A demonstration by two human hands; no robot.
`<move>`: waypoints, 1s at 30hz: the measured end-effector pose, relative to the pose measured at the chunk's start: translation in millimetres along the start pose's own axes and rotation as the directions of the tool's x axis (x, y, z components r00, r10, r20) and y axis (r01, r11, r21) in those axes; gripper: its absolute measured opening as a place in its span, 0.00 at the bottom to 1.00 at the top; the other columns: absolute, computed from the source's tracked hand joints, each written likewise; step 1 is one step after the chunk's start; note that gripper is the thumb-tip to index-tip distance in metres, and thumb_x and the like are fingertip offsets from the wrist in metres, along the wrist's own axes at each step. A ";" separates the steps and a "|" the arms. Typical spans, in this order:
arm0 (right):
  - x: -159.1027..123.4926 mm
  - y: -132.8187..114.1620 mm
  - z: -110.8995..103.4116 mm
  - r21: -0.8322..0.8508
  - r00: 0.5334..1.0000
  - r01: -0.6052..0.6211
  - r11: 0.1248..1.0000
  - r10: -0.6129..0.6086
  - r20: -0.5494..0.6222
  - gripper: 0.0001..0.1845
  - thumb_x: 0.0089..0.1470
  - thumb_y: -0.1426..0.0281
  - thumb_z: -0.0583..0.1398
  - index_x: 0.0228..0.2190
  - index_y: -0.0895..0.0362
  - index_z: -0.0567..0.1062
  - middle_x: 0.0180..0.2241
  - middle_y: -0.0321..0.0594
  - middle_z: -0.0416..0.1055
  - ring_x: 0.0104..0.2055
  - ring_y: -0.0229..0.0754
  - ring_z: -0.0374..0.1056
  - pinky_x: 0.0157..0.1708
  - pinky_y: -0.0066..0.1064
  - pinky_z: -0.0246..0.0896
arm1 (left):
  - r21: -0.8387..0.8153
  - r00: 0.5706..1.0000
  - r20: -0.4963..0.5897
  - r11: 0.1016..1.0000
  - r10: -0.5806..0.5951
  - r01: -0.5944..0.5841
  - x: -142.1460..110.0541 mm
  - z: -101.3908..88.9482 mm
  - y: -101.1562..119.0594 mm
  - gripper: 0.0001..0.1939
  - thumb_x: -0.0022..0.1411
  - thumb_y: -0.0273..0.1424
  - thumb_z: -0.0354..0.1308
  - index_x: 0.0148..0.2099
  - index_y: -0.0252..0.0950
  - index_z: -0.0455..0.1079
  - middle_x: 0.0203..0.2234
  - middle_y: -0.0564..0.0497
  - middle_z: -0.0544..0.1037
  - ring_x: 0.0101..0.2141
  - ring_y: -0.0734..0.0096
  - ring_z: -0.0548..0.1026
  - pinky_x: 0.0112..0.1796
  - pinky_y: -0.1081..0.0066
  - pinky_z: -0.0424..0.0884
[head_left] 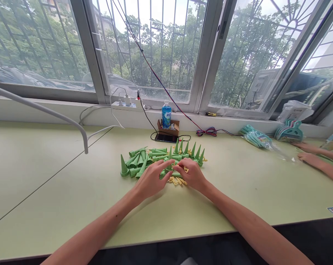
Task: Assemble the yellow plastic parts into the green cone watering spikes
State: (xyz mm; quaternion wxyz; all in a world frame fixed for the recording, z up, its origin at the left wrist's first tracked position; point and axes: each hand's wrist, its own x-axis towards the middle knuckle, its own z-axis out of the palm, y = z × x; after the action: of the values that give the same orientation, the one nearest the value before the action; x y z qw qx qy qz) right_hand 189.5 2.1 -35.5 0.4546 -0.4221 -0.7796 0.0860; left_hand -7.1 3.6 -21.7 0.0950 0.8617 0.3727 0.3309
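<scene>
A green cone-shaped plastic spike (170,154) stands upright between my hands, in front of the heap. My left hand (153,177) has its thumb and fingers around the spike's wider base. Just right of it, my right hand (192,173) is closed in a pinch; a bit of yellow shows at its fingertips, partly hidden. Small yellow pegs (178,181) lie loose below and between my hands. To the left is a pile of green spikes (139,160), mostly lying down. Several upright spikes (193,150) form a slanting row behind my right hand.
Behind the heap are a phone (166,138) with cables and a small cardboard box (175,129) with a blue bottle (166,115). A cable coil (206,131) lies farther right. Another person's hands (308,156) are at the far right, near teal plastic items (289,131).
</scene>
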 end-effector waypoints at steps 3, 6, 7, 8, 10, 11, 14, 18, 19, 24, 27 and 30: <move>-0.4 -1.7 -1.7 0.029 0.999 0.016 0.999 -0.015 -0.033 0.10 0.59 0.66 0.61 0.26 0.56 0.72 0.24 0.36 0.69 0.29 0.40 0.63 0.32 0.31 0.58 | -0.002 1.000 -0.002 1.000 -0.003 0.003 0.5 -0.5 0.5 0.20 0.66 0.35 0.54 0.59 0.44 0.68 0.36 0.50 0.76 0.29 0.72 0.72 0.28 0.73 0.66; -0.6 -1.8 -2.5 0.064 0.998 0.044 0.997 -0.041 -0.045 0.06 0.58 0.68 0.62 0.29 0.55 0.73 0.27 0.38 0.71 0.31 0.42 0.65 0.34 0.33 0.60 | -0.011 1.000 -0.006 1.000 -0.003 0.003 1.3 -0.8 1.0 0.20 0.66 0.35 0.54 0.59 0.44 0.68 0.38 0.50 0.76 0.28 0.73 0.71 0.29 0.73 0.66; -0.6 -1.4 -2.5 0.072 0.998 0.050 0.996 -0.047 -0.045 0.05 0.58 0.68 0.62 0.30 0.55 0.74 0.27 0.38 0.71 0.32 0.42 0.65 0.35 0.33 0.60 | -0.014 1.000 -0.007 1.000 -0.003 0.003 1.5 -0.9 1.0 0.20 0.66 0.35 0.54 0.59 0.44 0.68 0.39 0.49 0.76 0.28 0.73 0.71 0.29 0.73 0.66; -0.6 -1.0 -2.4 0.077 0.998 0.054 0.996 -0.051 -0.043 0.05 0.58 0.68 0.62 0.31 0.55 0.74 0.28 0.38 0.72 0.33 0.42 0.66 0.35 0.34 0.61 | -0.016 1.000 -0.009 1.000 -0.003 0.002 1.6 -0.9 1.0 0.20 0.66 0.35 0.54 0.59 0.43 0.67 0.39 0.49 0.77 0.27 0.73 0.71 0.29 0.73 0.66; -0.6 -0.2 -1.8 0.077 0.998 0.055 0.995 -0.052 -0.039 0.05 0.58 0.68 0.61 0.31 0.55 0.74 0.28 0.38 0.72 0.33 0.42 0.66 0.35 0.34 0.61 | -0.016 1.000 -0.009 1.000 0.000 0.000 1.6 -1.0 0.9 0.20 0.66 0.35 0.54 0.59 0.43 0.67 0.38 0.49 0.77 0.26 0.74 0.71 0.28 0.73 0.66; -0.6 0.1 -1.4 0.073 0.998 0.052 0.996 -0.050 -0.039 0.06 0.59 0.67 0.61 0.31 0.55 0.74 0.28 0.38 0.72 0.32 0.42 0.65 0.35 0.33 0.60 | -0.015 1.000 -0.008 1.000 0.002 -0.002 1.5 -1.1 0.8 0.20 0.66 0.35 0.54 0.59 0.43 0.67 0.38 0.50 0.77 0.26 0.74 0.70 0.28 0.73 0.66; -0.9 0.2 -0.7 0.054 0.999 0.036 0.998 -0.034 -0.032 0.10 0.60 0.65 0.60 0.28 0.55 0.73 0.26 0.38 0.71 0.31 0.41 0.64 0.33 0.32 0.59 | -0.012 1.000 -0.003 1.000 0.003 -0.003 1.0 -1.4 1.0 0.20 0.66 0.35 0.53 0.59 0.44 0.68 0.36 0.50 0.76 0.24 0.75 0.69 0.28 0.73 0.66; -0.6 0.4 -0.5 0.022 1.000 0.021 1.000 -0.021 -0.004 0.17 0.63 0.62 0.57 0.25 0.56 0.73 0.22 0.36 0.67 0.28 0.39 0.61 0.32 0.31 0.56 | -0.010 1.000 0.006 1.000 0.007 -0.007 0.6 -1.4 1.2 0.19 0.66 0.35 0.53 0.59 0.44 0.68 0.36 0.50 0.76 0.23 0.75 0.67 0.28 0.73 0.66; -0.4 0.9 -0.4 0.010 1.000 0.020 1.000 -0.020 0.006 0.18 0.64 0.61 0.56 0.24 0.56 0.72 0.21 0.35 0.66 0.27 0.39 0.61 0.32 0.31 0.55 | -0.011 1.000 0.008 1.000 0.011 -0.011 0.6 -1.2 1.1 0.19 0.66 0.35 0.53 0.59 0.44 0.68 0.36 0.50 0.76 0.24 0.75 0.68 0.28 0.73 0.66; 0.4 2.4 -0.7 -0.036 0.998 0.017 0.999 -0.015 0.058 0.25 0.66 0.59 0.51 0.21 0.57 0.70 0.18 0.34 0.64 0.25 0.37 0.57 0.34 0.32 0.54 | -0.013 0.999 -0.009 0.999 0.042 -0.042 0.4 -0.5 -0.4 0.19 0.66 0.35 0.54 0.59 0.44 0.68 0.36 0.49 0.76 0.27 0.73 0.71 0.30 0.72 0.68; -0.5 0.1 -2.0 -0.027 0.999 -0.015 1.000 0.016 0.047 0.20 0.65 0.59 0.53 0.27 0.56 0.74 0.22 0.35 0.69 0.27 0.38 0.61 0.36 0.33 0.56 | -0.003 0.999 -0.024 0.999 0.037 -0.037 0.6 -0.6 -0.3 0.19 0.66 0.35 0.53 0.59 0.44 0.68 0.35 0.49 0.76 0.27 0.72 0.72 0.30 0.72 0.68; -1.9 -2.9 -3.1 0.015 0.999 -0.046 0.999 0.046 0.016 0.12 0.61 0.60 0.58 0.35 0.56 0.75 0.27 0.37 0.72 0.31 0.40 0.65 0.35 0.32 0.58 | -0.009 0.999 -0.039 1.000 0.029 -0.029 1.1 -1.0 0.7 0.19 0.67 0.35 0.53 0.58 0.43 0.69 0.36 0.49 0.77 0.27 0.73 0.72 0.30 0.72 0.68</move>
State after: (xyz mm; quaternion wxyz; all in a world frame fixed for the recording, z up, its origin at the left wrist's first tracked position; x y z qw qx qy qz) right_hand 190.7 -1.9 -33.5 0.4496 -0.4359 -0.7724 0.1055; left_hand -6.8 3.8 -20.1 0.0871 0.8600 0.3603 0.3507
